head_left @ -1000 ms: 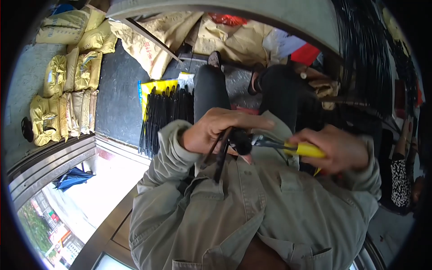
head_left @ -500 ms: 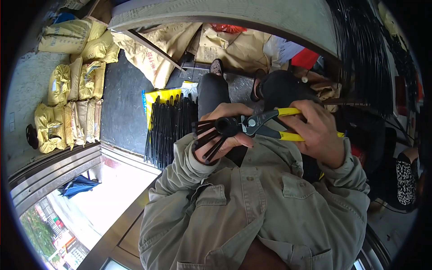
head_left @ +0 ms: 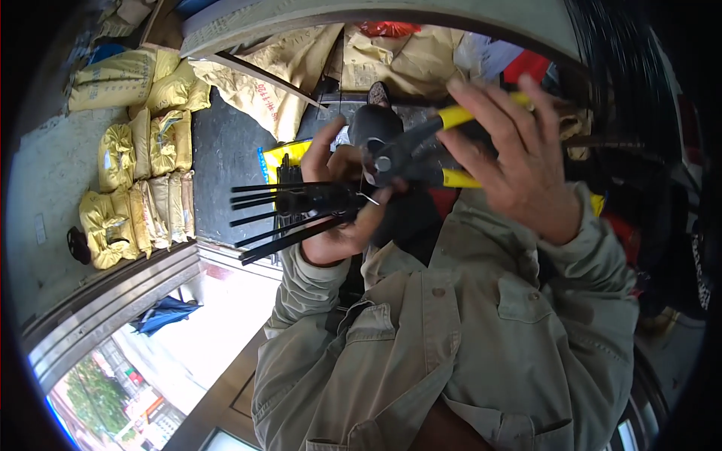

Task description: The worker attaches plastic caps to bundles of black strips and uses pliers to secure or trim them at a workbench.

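Observation:
My left hand (head_left: 335,244) is closed around a black piece with several thin black rods (head_left: 259,218) fanning out to the left from a round hub. At its right end, near the fingertips, a short thin wire (head_left: 367,198) shows. Pliers with yellow handles (head_left: 457,178) are in my right hand (head_left: 519,169), their dark jaws close over the left fingers. The right fingers lie stretched along and between the handles, which are spread apart. Motion blurs the jaws, so whether they touch the wire is hard to see.
Behind my left hand, a bundle of black rods (head_left: 286,174) lies on a yellow bag (head_left: 297,150). Filled tan sacks (head_left: 162,146) line the left wall. A ledge (head_left: 421,22) spans the far side, and dark strands (head_left: 602,68) hang at far right.
The rod piece has turned, its rods now pointing left instead of toward me. The right hand has lifted, loosened its fingers and spread the pliers' handles. The whole view has shifted slightly.

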Available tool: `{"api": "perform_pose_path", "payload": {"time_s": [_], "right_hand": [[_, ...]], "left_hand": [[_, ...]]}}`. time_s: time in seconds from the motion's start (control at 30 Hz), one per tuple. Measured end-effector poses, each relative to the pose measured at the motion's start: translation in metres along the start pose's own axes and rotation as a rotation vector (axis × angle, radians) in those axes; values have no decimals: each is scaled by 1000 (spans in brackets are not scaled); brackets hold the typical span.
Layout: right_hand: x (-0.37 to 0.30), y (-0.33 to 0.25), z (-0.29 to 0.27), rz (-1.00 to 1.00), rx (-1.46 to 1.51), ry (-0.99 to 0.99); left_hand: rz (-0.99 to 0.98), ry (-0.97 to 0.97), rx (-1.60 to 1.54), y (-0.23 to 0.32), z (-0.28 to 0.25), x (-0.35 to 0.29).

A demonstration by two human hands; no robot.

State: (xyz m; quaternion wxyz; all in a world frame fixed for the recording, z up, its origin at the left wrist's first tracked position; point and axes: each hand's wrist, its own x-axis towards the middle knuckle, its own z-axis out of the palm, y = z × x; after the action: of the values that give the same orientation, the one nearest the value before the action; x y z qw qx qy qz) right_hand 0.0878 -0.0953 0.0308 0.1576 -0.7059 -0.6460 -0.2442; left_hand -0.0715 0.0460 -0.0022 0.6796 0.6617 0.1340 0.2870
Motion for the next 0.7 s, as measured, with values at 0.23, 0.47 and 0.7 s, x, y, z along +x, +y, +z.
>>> {"api": "perform_pose_path", "payload": {"time_s": [0.23,0.47,0.7], "right_hand": [[8,4,9,-242,-473,242],[-3,-24,1,-97,-226,101],[-19,1,-16,-1,514,-335]], "left_hand": [[36,-293,144,5,-21,7],[107,-45,181,-3,-9,-3],[33,-280,110,6,-24,5]]}}
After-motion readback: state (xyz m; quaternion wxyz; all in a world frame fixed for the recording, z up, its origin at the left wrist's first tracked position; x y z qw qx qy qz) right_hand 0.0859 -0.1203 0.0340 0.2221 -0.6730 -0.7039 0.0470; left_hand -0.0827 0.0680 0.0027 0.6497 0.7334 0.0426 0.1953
